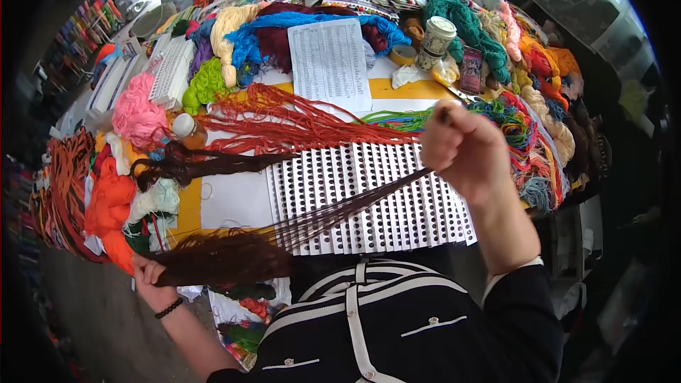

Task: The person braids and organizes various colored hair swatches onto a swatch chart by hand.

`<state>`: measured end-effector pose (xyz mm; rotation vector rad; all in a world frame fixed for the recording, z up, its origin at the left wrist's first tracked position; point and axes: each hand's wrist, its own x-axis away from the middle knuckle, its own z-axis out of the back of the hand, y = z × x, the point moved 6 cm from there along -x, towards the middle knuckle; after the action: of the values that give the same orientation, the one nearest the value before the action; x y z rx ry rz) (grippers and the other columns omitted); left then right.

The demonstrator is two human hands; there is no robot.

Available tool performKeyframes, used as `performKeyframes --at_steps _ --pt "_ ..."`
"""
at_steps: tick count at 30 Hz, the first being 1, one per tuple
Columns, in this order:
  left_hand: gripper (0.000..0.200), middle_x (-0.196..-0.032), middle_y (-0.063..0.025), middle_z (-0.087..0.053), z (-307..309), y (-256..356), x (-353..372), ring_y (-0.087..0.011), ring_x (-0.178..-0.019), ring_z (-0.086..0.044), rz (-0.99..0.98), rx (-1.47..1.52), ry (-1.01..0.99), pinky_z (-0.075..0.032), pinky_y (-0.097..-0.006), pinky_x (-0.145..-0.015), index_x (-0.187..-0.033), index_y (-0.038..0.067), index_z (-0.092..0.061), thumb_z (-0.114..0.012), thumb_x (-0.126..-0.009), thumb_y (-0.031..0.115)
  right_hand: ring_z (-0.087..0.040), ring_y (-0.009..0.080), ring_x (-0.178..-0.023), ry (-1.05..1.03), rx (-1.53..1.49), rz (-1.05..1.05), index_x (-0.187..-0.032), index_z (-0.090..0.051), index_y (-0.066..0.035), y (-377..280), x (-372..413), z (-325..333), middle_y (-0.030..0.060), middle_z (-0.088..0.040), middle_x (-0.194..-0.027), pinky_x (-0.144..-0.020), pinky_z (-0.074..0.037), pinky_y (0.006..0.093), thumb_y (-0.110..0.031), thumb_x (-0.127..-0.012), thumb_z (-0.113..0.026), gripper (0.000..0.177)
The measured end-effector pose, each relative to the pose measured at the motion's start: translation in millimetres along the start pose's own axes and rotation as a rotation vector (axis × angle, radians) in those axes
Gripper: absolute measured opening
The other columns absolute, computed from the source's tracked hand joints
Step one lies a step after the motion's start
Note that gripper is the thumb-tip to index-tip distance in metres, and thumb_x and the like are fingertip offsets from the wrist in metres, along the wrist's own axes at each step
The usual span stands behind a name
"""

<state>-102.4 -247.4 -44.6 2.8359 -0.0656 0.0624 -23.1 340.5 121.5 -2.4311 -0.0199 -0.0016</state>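
My left hand point(150, 276), low at the left, is closed round one end of a thick bundle of dark brown thread point(223, 259). From there the strands fan out and run up to the right, stretched over white punched cards point(340, 177) with rows of dark holes. My right hand point(464, 149), raised above the cards' right side, is closed on the gathered far end of the thread. Red thread point(305, 124) lies across the cards' top edge. A second dark brown hank point(206, 163) rests to their left.
Pink yarn point(142, 110), orange yarn point(112, 195) and a capped jar point(188, 131) sit at the left. A printed sheet point(330, 64) lies at the back. Stacked tubs point(436, 39), a tape roll point(403, 54) and green yarn point(472, 32) stand back right. Multicoloured thread point(511, 120) lies right.
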Motion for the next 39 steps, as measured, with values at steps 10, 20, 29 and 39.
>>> performKeyframes --at_steps 10,20,29,39 --pt "0.025 -0.102 0.0046 -0.066 103 154 58 -0.0023 -0.044 -0.030 -0.537 -0.221 0.806 -0.028 -0.0144 -0.040 -0.110 0.007 -0.057 -0.041 -0.095 0.021 -0.032 0.0064 -0.048 0.751 0.328 0.559 -0.076 -0.050 -0.009 -256 75 186 -0.0052 -0.037 -0.059 -0.044 -0.027 0.0205 -0.012 -0.088 -0.052 0.013" --pt "0.041 -0.111 0.0014 -0.063 0 -33 1 -0.0017 -0.045 -0.033 0.221 -0.313 0.312 -0.028 -0.0151 -0.040 -0.129 0.006 -0.044 -0.045 -0.094 0.028 -0.049 0.0058 -0.068 0.678 1.489 0.467 -0.098 -0.065 -0.001 -147 2 81 -0.0010 -0.059 -0.080 -0.060 -0.039 0.0211 -0.020 -0.083 -0.062 0.025" --pt "0.040 -0.117 -0.0043 -0.058 -88 -306 -80 -0.0043 -0.070 -0.051 0.792 -0.812 -0.093 -0.038 -0.0182 -0.059 -0.125 0.007 -0.049 -0.051 -0.091 0.027 -0.059 0.0182 -0.056 0.005 1.626 -0.163 -0.083 -0.068 -0.002 144 -125 81 0.0116 -0.061 -0.063 -0.059 -0.048 0.0325 -0.021 -0.080 -0.061 0.020" --pt "0.025 -0.091 -0.0031 -0.060 -84 -367 -102 -0.0096 -0.077 -0.056 0.664 -1.177 -0.100 -0.044 -0.0223 -0.063 -0.107 0.002 -0.053 -0.056 -0.085 0.015 -0.058 0.0205 -0.052 0.126 1.337 -0.411 -0.066 -0.065 -0.003 181 -146 110 0.0091 -0.060 -0.057 -0.057 -0.047 0.0337 -0.021 -0.079 -0.050 0.026"
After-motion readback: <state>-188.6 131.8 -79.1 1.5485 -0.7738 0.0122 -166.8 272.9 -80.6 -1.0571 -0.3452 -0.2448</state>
